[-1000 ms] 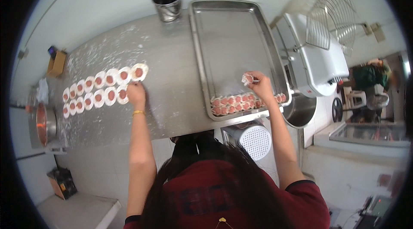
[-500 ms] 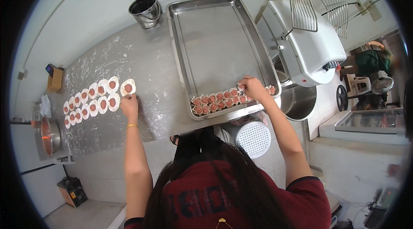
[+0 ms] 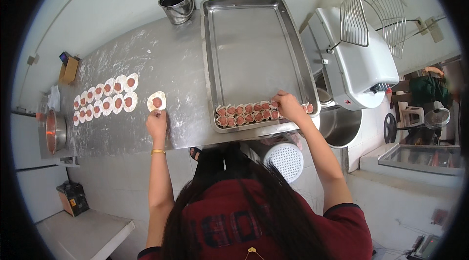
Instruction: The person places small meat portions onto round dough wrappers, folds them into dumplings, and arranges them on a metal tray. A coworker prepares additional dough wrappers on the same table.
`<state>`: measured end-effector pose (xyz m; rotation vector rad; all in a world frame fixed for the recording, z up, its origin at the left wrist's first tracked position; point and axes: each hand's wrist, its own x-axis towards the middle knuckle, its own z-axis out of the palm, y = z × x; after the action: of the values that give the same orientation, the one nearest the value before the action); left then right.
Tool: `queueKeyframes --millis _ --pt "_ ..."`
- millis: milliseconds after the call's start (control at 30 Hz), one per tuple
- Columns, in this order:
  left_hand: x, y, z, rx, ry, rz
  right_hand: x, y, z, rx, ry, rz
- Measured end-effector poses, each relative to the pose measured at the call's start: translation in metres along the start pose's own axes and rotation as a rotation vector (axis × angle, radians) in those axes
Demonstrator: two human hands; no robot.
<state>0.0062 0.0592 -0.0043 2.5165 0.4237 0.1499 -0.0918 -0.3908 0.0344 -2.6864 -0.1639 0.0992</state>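
My left hand (image 3: pixel 157 124) pinches the near edge of a round dough wrapper (image 3: pixel 163 97) with a ball of pink meat filling at its middle, lying flat on the steel table. To its left lie two rows of the same filled wrappers (image 3: pixel 117 102). My right hand (image 3: pixel 289 107) is over the near end of a large steel tray (image 3: pixel 210 72). Its fingers are closed at a small open-topped meat dumpling, partly hidden by them. Beside it, rows of finished dumplings (image 3: pixel 248 113) stand packed along the tray's near side.
A small metal bucket (image 3: pixel 177 7) stands at the back. Right of the tray is a white machine with a wire guard (image 3: pixel 360 57), above a steel bowl (image 3: pixel 340 125). A steel bowl of filling (image 3: pixel 56 132) sits far left. A white stool (image 3: pixel 283 162) is below the table.
The left hand has drawn its filled wrapper rightward, away from the rows. The right hand stays over the dumplings at the tray's near end. The whole view has shifted slightly.
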Motion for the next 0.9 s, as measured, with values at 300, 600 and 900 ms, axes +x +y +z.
queueKeyframes --millis 300,600,900 --pt "-0.009 0.002 0.0 -0.024 0.004 -0.009 -0.005 -0.012 -0.013 0.025 -0.15 -0.018" --pt "-0.02 0.035 -0.012 -0.078 0.097 0.2 0.006 0.014 -0.018 0.273 -0.097 0.01" --pt "-0.112 0.209 0.052 -0.243 -0.739 1.083 0.01 0.019 -0.013 0.298 -0.083 -0.014"
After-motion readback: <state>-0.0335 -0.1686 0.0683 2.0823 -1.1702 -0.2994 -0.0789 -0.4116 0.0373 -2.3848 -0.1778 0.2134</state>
